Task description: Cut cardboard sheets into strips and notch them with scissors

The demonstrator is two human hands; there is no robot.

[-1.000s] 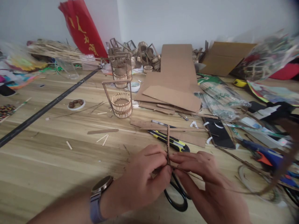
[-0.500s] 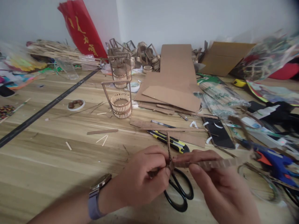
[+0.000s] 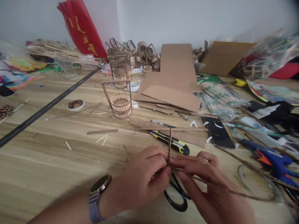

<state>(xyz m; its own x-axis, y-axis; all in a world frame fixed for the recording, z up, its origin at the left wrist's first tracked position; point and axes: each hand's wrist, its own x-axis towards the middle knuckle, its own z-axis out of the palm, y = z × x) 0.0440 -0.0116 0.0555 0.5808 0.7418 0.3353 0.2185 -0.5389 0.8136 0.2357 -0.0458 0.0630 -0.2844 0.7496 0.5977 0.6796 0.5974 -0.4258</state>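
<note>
My left hand (image 3: 142,177), a watch (image 3: 99,191) on its wrist, is closed in a pinch on a thin cardboard strip (image 3: 169,144) that stands upright from my fingertips. My right hand (image 3: 205,183) pinches the same strip where it bends; the rest of the strip trails off low to the right across the table. Black scissors (image 3: 177,196) lie on the wooden table (image 3: 46,161) under both hands. A yellow and black utility knife (image 3: 168,141) lies just beyond my fingers.
A small stick basket with a frame handle (image 3: 120,104) stands mid-table, with more of them heaped at the back. Cardboard sheets (image 3: 175,84), a phone (image 3: 218,132), a blue glue gun (image 3: 273,160) and packets of sticks crowd the right. A black rail (image 3: 46,107) crosses the left.
The long part of the strip, raised flat toward the right half a second ago, now trails low to the right again. My right fingers have closed back in against the left ones.
</note>
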